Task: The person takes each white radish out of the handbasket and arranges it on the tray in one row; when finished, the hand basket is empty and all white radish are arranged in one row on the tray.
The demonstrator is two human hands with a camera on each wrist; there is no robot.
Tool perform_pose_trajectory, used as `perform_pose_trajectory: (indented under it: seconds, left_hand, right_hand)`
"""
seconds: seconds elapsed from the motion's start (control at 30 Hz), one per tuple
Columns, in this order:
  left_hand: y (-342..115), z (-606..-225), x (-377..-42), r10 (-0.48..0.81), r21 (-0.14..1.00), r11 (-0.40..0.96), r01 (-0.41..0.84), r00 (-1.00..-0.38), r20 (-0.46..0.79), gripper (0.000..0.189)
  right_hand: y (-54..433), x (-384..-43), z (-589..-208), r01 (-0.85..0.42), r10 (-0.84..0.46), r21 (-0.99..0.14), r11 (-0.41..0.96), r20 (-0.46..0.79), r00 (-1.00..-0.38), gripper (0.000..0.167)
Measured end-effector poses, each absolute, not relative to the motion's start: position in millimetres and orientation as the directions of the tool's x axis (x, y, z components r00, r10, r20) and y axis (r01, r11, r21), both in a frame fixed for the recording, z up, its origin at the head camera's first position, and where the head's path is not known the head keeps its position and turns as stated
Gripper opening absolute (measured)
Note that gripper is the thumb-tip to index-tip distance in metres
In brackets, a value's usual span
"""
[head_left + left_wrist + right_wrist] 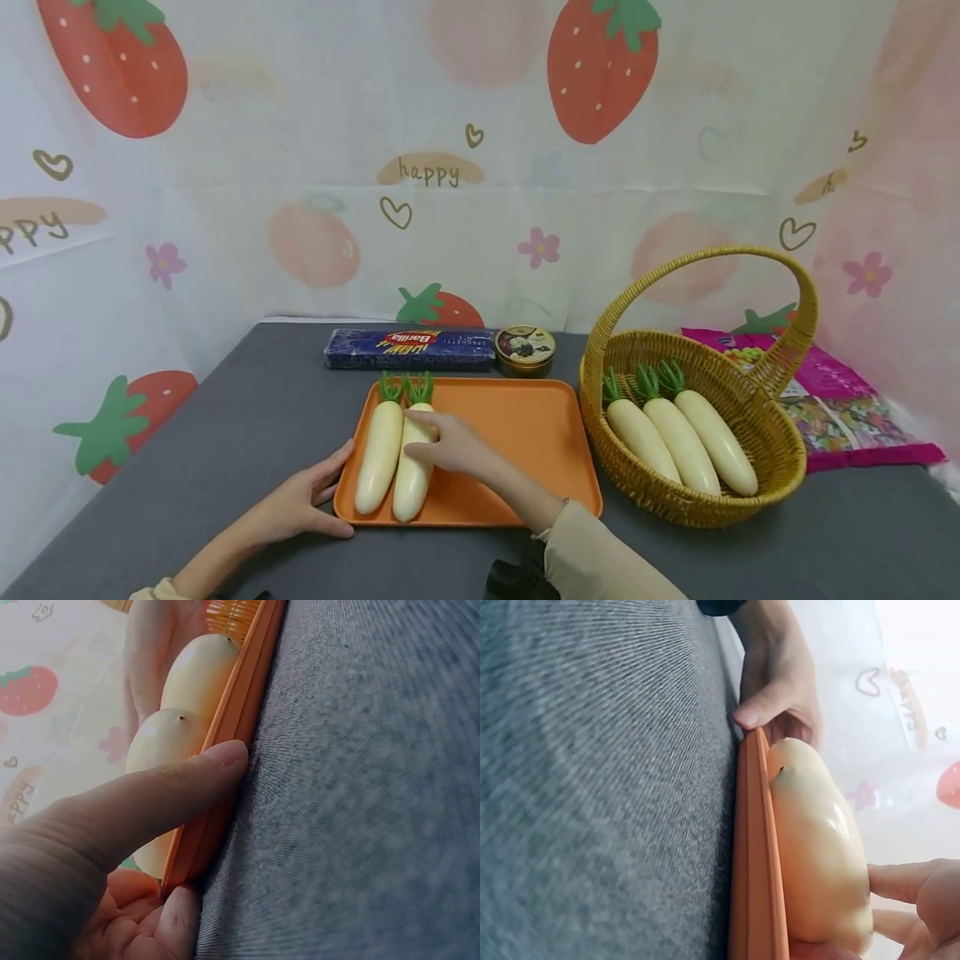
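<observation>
Two white radishes with green tops lie side by side at the left of an orange tray [517, 425]. My right hand [448, 443] grips the inner radish [409, 493], thumb and fingers around its body. In the right wrist view its fingers also press on the pale, glossy radish [817, 840]. The outer radish [379, 462] lies along the tray's left rim. My left hand [309, 500] holds the tray's near left corner. In the left wrist view its thumb [180, 776] lies against the tray's front wall while the other fingers curl at the side.
Right of the tray stands a yellow wicker basket [783, 454] with a tall handle, holding three more white radishes [678, 446]. Behind the tray are a blue spaghetti pack [352, 350] and a round tin [525, 350]. A pink bag [862, 408] lies behind the basket.
</observation>
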State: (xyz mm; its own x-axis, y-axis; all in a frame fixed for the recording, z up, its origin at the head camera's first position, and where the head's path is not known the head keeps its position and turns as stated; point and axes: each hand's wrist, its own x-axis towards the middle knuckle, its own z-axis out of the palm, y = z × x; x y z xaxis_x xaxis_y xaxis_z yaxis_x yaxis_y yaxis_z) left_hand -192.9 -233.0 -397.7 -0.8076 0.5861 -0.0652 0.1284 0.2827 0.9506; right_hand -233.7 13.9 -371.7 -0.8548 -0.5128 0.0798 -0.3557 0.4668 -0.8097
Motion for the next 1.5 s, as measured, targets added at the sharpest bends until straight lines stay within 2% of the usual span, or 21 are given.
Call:
perform_pose_trajectory:
  seconds: [0.13,0.6,0.83,1.07,1.2,1.5]
  left_hand:
    - [-234.4,-397.2,-192.6,0.582,0.949,0.285,0.132,-0.811,-0.062,0.103]
    - [-233.9,-398.1,-192.1,0.597,0.949,0.275,0.153,-0.801,-0.044,0.104]
    - [-232.4,-398.6,-192.2,0.591,0.954,0.265,0.141,-0.805,-0.045,0.104]
    - [-232.9,-398.6,-194.3,0.597,0.953,0.268,0.145,-0.801,-0.046,0.104]
    - [-234.9,-399.4,-195.9,0.601,0.954,0.261,0.149,-0.798,-0.04,0.104]
    - [-233.7,-399.6,-194.4,0.619,0.949,0.25,0.193,-0.785,-0.003,0.104]
  right_hand:
    - [7.9,-226.9,-364.4,-0.294,-0.492,-0.81,0.507,0.008,-0.87,0.049]
    - [9.5,-221.0,-359.0,-0.324,-0.496,-0.772,0.547,0.012,-0.868,0.047]
    - [21.0,-213.1,-350.1,-0.373,-0.509,-0.728,0.575,0.038,-0.86,0.054]
    - [51.5,-202.0,-315.5,-0.465,-0.573,-0.672,0.576,0.074,-0.816,0.059]
    - [75.0,-199.0,-293.6,-0.5,-0.602,-0.673,0.545,0.101,-0.792,0.061]
    - [120.2,-203.4,-278.7,-0.471,-0.665,-0.801,0.369,0.126,-0.736,0.056]
